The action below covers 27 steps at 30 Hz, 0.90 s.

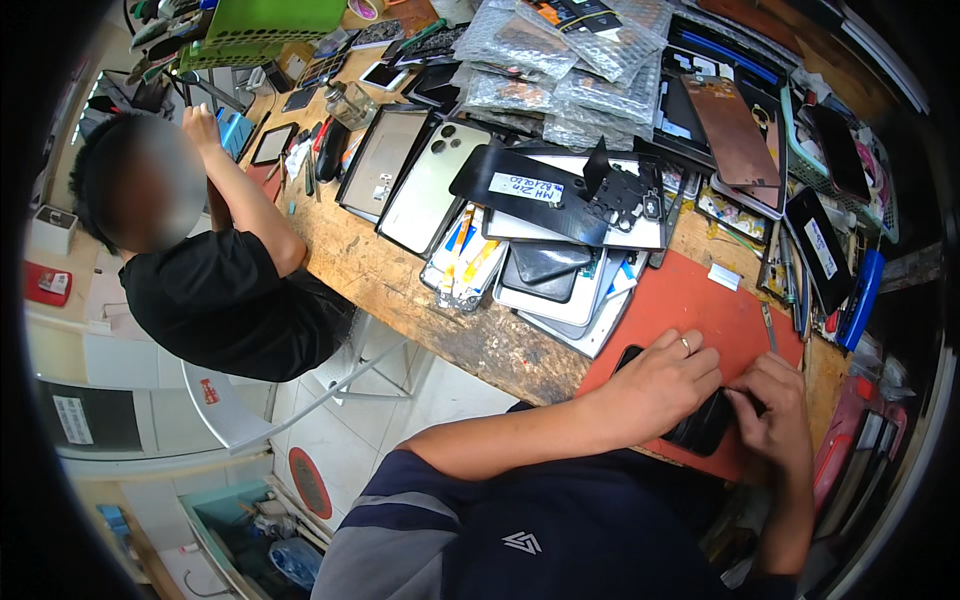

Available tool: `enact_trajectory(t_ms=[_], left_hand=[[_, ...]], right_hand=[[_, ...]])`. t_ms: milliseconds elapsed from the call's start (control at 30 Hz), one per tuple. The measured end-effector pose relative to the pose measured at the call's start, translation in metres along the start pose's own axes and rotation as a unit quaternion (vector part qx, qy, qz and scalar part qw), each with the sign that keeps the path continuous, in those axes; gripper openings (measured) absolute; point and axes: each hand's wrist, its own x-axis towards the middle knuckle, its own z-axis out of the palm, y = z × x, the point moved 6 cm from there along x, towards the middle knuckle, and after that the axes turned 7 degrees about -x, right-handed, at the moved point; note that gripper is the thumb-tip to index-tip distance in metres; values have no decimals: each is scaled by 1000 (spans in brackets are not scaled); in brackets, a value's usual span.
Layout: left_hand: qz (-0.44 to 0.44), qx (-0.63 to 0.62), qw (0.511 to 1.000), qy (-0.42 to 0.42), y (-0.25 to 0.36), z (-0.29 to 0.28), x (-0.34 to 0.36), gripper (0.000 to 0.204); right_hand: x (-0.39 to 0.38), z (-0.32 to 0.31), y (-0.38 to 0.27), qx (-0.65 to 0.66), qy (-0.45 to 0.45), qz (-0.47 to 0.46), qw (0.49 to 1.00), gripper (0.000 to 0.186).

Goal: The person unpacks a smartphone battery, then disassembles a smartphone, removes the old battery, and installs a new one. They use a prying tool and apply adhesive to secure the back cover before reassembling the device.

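Note:
A black smartphone (700, 425) lies on the red-orange work mat (670, 290) at the table's near edge, partly covered by my left forearm and fingers. My left hand (668, 385), with a ring on one finger, bends over the phone with its fingers curled against it. At the phone's right side, my right hand (772, 415) is closed in a pinch, thumb and fingertips by the phone's edge. A slim metal tool (768, 325) sticks up past its knuckles, its lower part hidden by the hand. Farther up the mat is a small white piece (724, 277).
Left of the mat are stacked tablet parts and a pale green phone back (438, 180). Bubble-wrapped packets (600, 90) pile up behind. A green basket (840, 185) and a blue-handled object (863, 300) stand right. A person (230, 290) in black works at the table's left.

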Motion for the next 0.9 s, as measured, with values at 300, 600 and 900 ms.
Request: enact_trajectory(t_ms=[300,600,900], left_hand=[[-25,-37,998,-35,-3,-3,-2,25],[-41,-8,999,-19,-5,-12,4,24],[-89,124,967,206,-11,-164,-23,21]], right_hand=[[2,2,-2,14,1,7,1000,15],[3,6,9,60,-39,-12,997,8],[-30,-12,28,46,60,44,996,39]])
